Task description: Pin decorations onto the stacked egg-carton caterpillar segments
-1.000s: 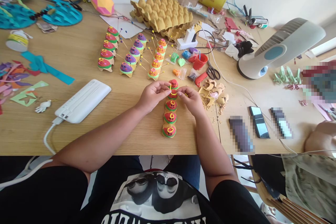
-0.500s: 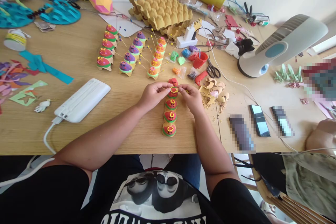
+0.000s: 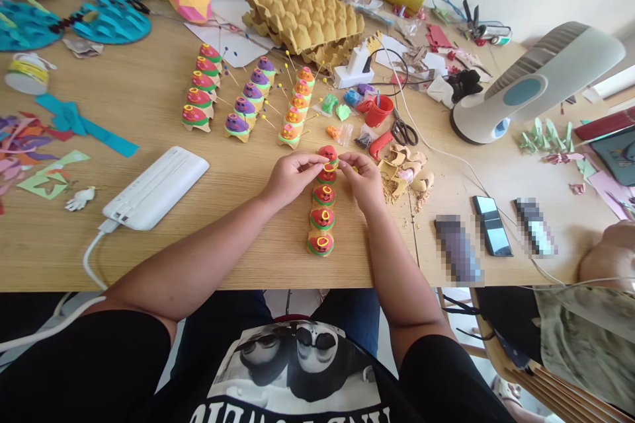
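A strip of egg-carton cups runs away from me, each cup coated in red and green clay with a small face. Yellow clay rings top the nearer cups. Over the far end, my left hand and my right hand come together, thumbs and index fingers pinched. Between their fingertips is a thin yellow clay strip, right at the second cup from the far end. The fingers partly cover that cup. The farthest red cup shows just beyond them.
Three more decorated cup rows, red, purple and orange, stand behind. A power bank lies left. On the right are carton scraps, scissors, a fan and phones. Another person's arm rests far right.
My right fingertips have shifted slightly up and away from me, and more of the farthest red cup shows. My left hand stays nearly in place. The camera view has tilted slightly.
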### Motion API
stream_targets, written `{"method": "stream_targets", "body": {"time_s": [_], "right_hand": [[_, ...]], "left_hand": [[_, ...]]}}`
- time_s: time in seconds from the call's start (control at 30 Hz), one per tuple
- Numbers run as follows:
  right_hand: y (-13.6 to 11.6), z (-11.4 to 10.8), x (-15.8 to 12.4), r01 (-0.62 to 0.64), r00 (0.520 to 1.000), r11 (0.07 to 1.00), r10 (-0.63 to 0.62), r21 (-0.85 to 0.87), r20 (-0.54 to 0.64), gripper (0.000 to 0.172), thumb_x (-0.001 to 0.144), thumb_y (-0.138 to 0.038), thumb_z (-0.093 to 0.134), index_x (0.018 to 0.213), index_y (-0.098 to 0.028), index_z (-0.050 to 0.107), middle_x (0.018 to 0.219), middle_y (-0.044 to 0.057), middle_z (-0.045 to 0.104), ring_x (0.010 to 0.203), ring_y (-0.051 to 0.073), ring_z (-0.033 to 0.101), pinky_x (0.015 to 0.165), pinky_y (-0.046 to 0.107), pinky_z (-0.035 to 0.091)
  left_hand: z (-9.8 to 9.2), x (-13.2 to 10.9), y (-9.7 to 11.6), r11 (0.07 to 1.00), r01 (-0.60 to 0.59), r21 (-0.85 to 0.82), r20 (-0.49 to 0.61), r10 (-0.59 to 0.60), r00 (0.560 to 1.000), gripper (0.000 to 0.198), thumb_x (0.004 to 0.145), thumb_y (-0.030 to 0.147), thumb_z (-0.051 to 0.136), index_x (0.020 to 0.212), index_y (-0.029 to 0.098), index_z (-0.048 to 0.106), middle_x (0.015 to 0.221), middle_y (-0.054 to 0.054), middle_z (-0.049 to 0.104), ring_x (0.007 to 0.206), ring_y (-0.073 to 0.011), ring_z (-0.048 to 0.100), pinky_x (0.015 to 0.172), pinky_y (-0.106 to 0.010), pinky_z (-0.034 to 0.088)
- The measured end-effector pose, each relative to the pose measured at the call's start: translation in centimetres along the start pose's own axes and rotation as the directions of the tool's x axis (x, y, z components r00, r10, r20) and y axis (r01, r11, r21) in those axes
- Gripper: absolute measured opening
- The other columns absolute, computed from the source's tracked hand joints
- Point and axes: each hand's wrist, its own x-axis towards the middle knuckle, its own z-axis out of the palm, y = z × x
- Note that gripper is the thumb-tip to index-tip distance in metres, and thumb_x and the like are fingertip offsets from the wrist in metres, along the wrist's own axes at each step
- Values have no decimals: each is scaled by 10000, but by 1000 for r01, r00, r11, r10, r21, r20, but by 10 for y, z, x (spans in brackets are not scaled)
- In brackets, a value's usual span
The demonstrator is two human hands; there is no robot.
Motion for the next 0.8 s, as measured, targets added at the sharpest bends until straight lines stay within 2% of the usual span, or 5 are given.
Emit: {"method": "stream_targets", "body": {"time_s": [0.17, 0.5, 0.8], "right_hand": [[-2, -1, 0, 10, 1000, 999, -11, -46, -20, 145, 832, -347, 764, 901, -221, 744, 872, 7, 734, 831, 151, 647, 824, 310, 524], [-1, -4, 1, -21, 1000, 993, 20, -112, -5, 154, 837, -345, 736, 907, -210, 756, 894, 15, 761, 853, 164, 673, 866, 331, 522], [-2, -2, 1, -24, 1000, 985, 27, -169, 14, 143, 839, -318, 711, 912, -199, 739, 866, 13, 745, 826, 158, 662, 800, 313, 521]], "left_hand": [[1, 0, 2, 1000, 17, 2, -5, -17, 1000, 292, 884, 378, 699, 1062, 175, 810, 1038, -89, 795, 875, -200, 709, 803, -324, 555], [2, 0, 2, 999, 39, 11, 3, -39, 999, 295, 888, 387, 695, 1063, 179, 810, 1059, -88, 799, 932, -212, 722, 855, -332, 568], [1, 1, 3, 991, -65, 117, 13, 64, 998, 246, 914, 330, 662, 1047, 186, 811, 1056, -81, 787, 958, -203, 710, 862, -324, 561]]}}
